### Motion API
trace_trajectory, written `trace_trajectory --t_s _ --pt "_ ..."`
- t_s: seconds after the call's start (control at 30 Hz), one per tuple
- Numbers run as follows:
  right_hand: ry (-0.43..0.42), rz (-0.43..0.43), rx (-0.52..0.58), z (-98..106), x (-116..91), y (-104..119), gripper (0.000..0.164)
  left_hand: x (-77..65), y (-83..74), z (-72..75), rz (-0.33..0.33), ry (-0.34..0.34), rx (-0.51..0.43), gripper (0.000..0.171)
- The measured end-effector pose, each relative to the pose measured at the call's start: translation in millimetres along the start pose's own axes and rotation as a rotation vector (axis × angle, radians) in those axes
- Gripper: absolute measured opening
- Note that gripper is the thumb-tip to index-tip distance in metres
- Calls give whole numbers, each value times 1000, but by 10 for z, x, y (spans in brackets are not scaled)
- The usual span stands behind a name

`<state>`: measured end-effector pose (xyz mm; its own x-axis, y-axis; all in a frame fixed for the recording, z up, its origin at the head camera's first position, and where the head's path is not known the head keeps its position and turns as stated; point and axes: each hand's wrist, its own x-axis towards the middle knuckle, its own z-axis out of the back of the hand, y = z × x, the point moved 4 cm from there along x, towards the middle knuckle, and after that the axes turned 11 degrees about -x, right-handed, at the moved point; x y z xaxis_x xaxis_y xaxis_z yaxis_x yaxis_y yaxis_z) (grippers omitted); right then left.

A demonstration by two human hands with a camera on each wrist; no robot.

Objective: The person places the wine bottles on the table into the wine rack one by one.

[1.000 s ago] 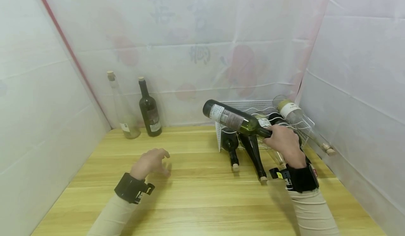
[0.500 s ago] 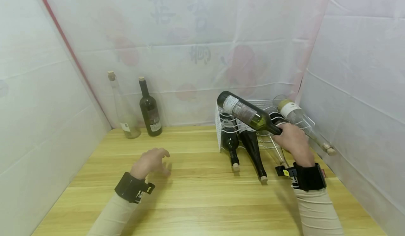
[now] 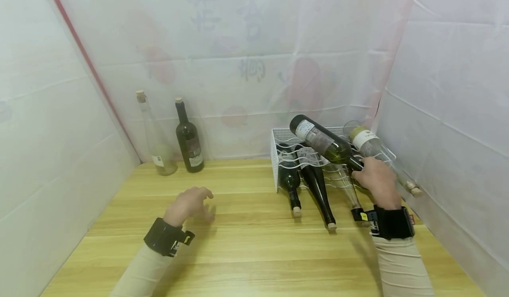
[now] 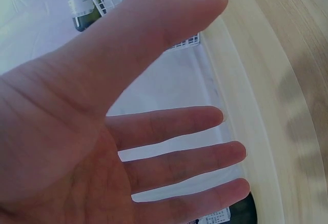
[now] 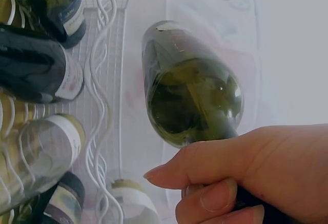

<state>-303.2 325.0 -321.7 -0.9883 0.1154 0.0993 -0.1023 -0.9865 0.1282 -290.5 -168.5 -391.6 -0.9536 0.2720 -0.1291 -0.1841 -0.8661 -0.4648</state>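
My right hand [image 3: 379, 180] grips a dark green wine bottle [image 3: 320, 141] by its neck, the base pointing back and left above the white wire rack [image 3: 274, 160]. In the right wrist view the thumb and curled fingers [image 5: 218, 196] wrap that neck, with the green shoulder [image 5: 195, 101] of the bottle beyond them. Inside the rack's lower level lie several bottles, among them a dark one [image 3: 317, 186] with its cork toward me. A clear bottle [image 3: 370, 140] rests on top at the right. My left hand [image 3: 191, 204] hovers over the table, fingers spread, holding nothing.
At the back left a clear corked bottle [image 3: 159, 151] and a dark corked bottle [image 3: 188, 142] stand upright on the wooden table [image 3: 238, 253]. White sheeting [image 3: 238, 36] hangs behind and along both sides. Corked necks stick out in front of the rack.
My right hand has carried the dark green bottle to the right over the rack, bringing the bottles at the rack's left into fuller view. The left hand has stayed in place.
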Motion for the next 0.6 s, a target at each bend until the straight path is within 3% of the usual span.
trace_trajectory --t_s 0.13,0.3,0.6 --pt "-48 -9 -20 29 -14 -60 56 -4 -3 0 0 2 -3 70" --pt "-114 -18 -6 51 -25 -150 41 -6 -3 4 3 1 -4 70" --pt "-133 -31 9 47 -77 -223 26 -7 0 13 3 -4 -1 70"
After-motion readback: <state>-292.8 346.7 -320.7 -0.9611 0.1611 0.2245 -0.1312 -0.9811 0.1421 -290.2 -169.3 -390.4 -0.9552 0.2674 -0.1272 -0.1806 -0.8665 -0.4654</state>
